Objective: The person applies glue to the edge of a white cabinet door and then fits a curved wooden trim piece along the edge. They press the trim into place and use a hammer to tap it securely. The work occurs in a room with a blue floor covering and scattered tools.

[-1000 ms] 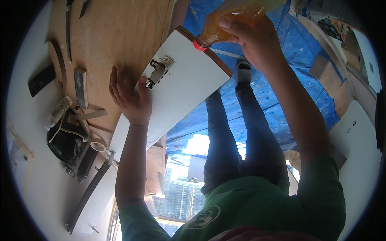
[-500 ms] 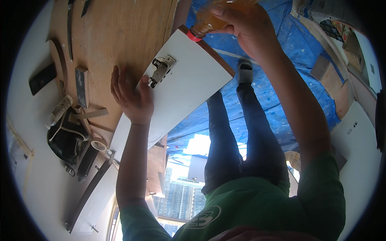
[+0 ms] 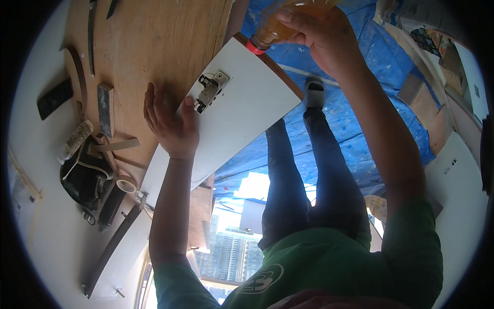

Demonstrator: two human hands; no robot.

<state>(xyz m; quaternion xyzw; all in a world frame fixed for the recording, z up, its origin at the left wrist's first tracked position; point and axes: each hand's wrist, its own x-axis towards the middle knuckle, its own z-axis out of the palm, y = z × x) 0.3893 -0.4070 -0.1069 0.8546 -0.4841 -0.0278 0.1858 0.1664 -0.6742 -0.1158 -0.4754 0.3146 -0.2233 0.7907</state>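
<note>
A white panel (image 3: 242, 108) with a brown edge lies slanted in the middle, and a metal hinge (image 3: 210, 91) is set into its face. My left hand (image 3: 172, 123) grips the panel's left edge, thumb on the white face beside the hinge and fingers over the side. In my right hand (image 3: 329, 44) is a clear bottle (image 3: 275, 26) of amber liquid, closed around its body and tilted neck-down. Its red tip (image 3: 256, 45) is at the panel's top brown edge. The bottle's far end is cut off by the frame.
On the left, the wooden board (image 3: 149, 41) carries strips and a small block (image 3: 105, 110). A dark phone (image 3: 55, 99), a black bag (image 3: 85, 177) and a tape roll (image 3: 126, 184) lie nearby. Blue sheeting (image 3: 360, 123) covers the floor. Another white panel (image 3: 455, 175) stands at the right.
The panel has shifted slightly to the right, my left hand moving with it. The bottle in my right hand has also moved a little right, its red tip staying at the brown edge.
</note>
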